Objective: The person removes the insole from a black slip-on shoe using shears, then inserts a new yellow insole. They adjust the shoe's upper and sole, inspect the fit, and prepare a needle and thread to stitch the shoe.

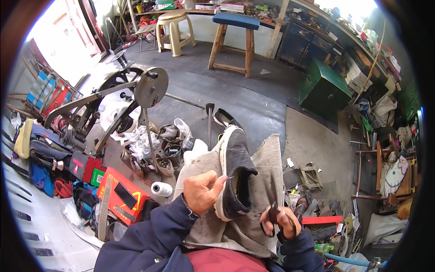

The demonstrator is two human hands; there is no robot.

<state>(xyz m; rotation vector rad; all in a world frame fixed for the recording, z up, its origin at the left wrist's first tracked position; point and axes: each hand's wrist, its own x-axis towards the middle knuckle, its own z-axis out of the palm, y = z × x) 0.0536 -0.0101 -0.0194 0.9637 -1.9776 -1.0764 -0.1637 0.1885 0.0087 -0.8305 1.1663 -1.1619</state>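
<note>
A dark grey knit shoe point(238, 154) with a white sole lies on a stained beige cloth point(267, 167) over my lap. My left hand point(204, 190) is closed beside the sole, thumb and forefinger pinching a thin thread point(230, 177) near the shoe's opening. At the lower right, my right hand point(286, 222) grips black scissors point(273, 213), apart from the shoe. A second dark shoe point(224, 118) is partly hidden behind the first. A white thread spool point(161, 188) lies to the left.
A cast-iron sewing machine point(152, 87) stands at left, above bagged clutter point(167, 140). An orange box point(118, 195) with a phone sits lower left. Beyond are two stools point(233, 22), a green metal box point(324, 88) and crowded shelves. Wooden chairs, scraps and tools crowd the right.
</note>
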